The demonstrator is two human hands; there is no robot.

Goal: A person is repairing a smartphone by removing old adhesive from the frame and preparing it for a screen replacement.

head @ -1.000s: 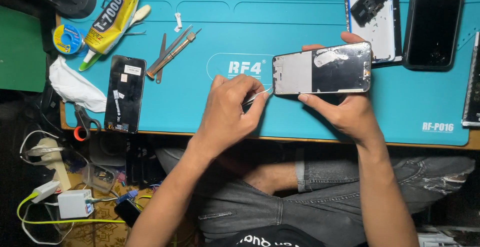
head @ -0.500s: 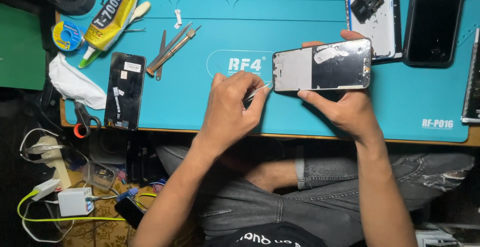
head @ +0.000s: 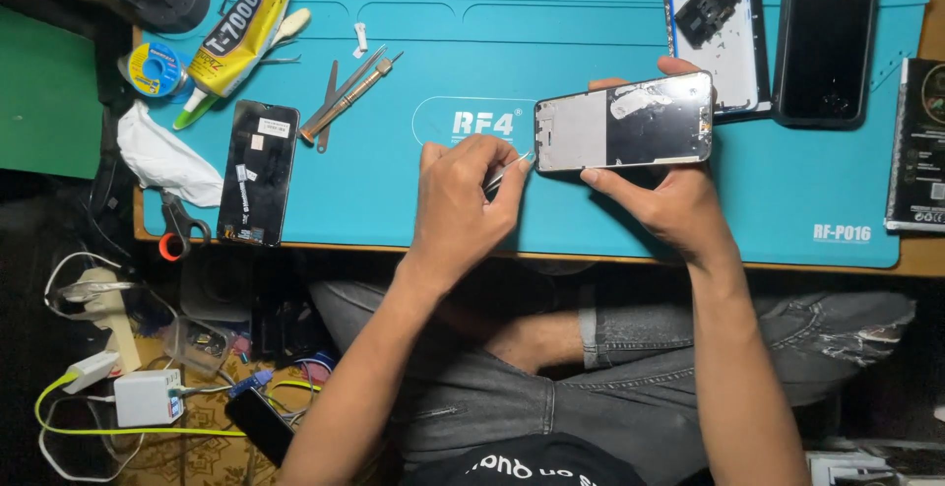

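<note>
My right hand point(head: 661, 198) holds a phone frame point(head: 623, 122) by its edges above the blue work mat point(head: 551, 72); the frame's bare metal inner side faces up. My left hand point(head: 461, 202) grips a thin metal tool point(head: 507, 173) like tweezers, with its tip touching the frame's lower left corner.
A black phone screen point(head: 258, 172) lies at the mat's left. Near it are metal pry tools point(head: 346, 97), a yellow glue tube point(head: 234, 41), a solder spool point(head: 155, 68), scissors point(head: 179, 230) and a white cloth point(head: 167, 159). An open phone body point(head: 715, 23) and a black phone point(head: 827, 38) lie at the top right.
The phone frame and my two hands have shifted very slightly; the tool tip stays at the frame's left corner.
</note>
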